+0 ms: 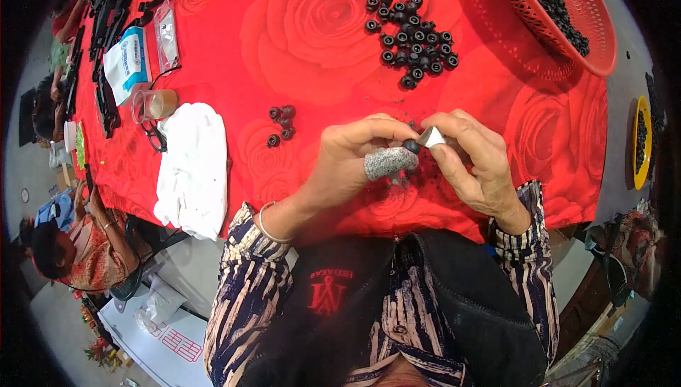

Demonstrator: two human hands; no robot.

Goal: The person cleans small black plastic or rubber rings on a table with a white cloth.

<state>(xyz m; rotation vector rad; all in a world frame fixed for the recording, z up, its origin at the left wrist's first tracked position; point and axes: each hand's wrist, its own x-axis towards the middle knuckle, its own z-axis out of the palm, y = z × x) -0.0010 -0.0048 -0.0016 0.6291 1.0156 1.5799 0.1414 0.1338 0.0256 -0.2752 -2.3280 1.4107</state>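
Single view, head-worn fisheye camera, looking steeply down over the wearer's chest. Both hands sit close below the lens: left hand (347,163) and right hand (475,167) at centre frame. Beyond the hands, the red rose-print table (312,25) runs toward the top edge. Straight edges bow at the rim; corners are dark, detail there probably unreliable.

You work at a long table (298,39) under a red rose-print cloth (567,139). Pale grey floor (184,266) shows along its near edge. Other people (78,245) sit along its left side. Lighting is bright and even.
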